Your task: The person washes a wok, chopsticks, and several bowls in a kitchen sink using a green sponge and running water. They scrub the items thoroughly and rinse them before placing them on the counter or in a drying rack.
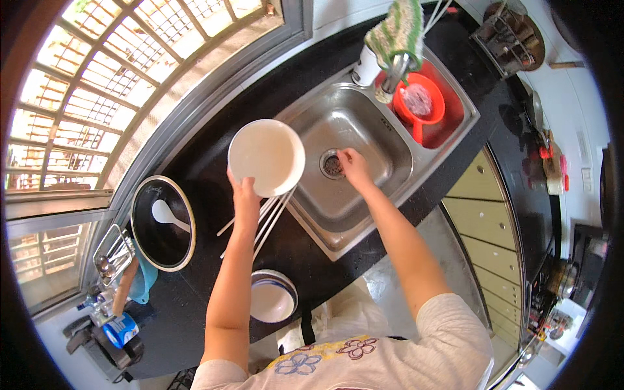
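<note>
My left hand grips the rim of a white bowl, thumb on the near edge, and holds it over the counter by the sink's left edge. The bowl is tilted so its pale inside shows. My right hand reaches down into the steel sink. Its fingers are bent together at the edge of the drain strainer; what they pinch, if anything, is hidden. Several pale chopsticks stick out from beneath the bowl across the counter. Their far ends are hidden by the bowl.
Stacked bowls stand near the counter's front edge. At left are a black pot with a white spoon and a utensil rack. A red strainer sits in the smaller basin, beside a green-and-white cloth.
</note>
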A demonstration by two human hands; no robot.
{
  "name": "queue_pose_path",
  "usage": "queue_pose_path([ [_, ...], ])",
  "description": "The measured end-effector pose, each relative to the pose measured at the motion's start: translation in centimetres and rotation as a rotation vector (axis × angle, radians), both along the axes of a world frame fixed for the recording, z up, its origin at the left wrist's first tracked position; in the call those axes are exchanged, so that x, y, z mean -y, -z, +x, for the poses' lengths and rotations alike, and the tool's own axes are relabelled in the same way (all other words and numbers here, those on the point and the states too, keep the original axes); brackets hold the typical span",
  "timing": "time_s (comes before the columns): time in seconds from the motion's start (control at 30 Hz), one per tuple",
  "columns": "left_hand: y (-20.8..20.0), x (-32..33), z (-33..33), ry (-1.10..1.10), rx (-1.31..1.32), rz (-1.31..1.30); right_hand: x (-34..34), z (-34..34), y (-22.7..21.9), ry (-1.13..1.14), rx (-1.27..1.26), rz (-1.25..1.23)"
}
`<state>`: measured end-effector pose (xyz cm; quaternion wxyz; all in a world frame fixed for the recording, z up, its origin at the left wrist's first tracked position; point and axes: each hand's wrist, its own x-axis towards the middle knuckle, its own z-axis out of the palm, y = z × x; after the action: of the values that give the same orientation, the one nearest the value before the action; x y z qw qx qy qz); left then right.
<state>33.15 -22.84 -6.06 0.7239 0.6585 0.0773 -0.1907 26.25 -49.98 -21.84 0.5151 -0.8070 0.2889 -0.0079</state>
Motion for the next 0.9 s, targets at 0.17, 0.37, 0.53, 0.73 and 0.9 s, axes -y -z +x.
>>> queue_pose_path([
  [0.17,1.1,-4.4,1.9,-0.121,-0.060,0.110,-1.0,0.7,3.6,-0.353,-0.405,-0.715],
  [0.37,4.4,-7.2,2.0,-0.164,-0.170,-0.011,-2.3,1.1,4.6,-0.417,-0.479,-0.758],
  [0.53,2.4,-6.3,1.4,-0.240,-0.277,-0.027,0.9,1.7,3.7,-0.095,-0.226,0.257],
  [0.73,0.9,-6.7,0.1,-0.295,-0.375,-0.056,1.6,3.5,-0.5,0.492,-0.377,1.105],
  [0.9,2.0,-7.8,-0.7,-0.341,-0.444,-0.072,0.4,12.5,-11.2,0.092,0.265,0.279],
])
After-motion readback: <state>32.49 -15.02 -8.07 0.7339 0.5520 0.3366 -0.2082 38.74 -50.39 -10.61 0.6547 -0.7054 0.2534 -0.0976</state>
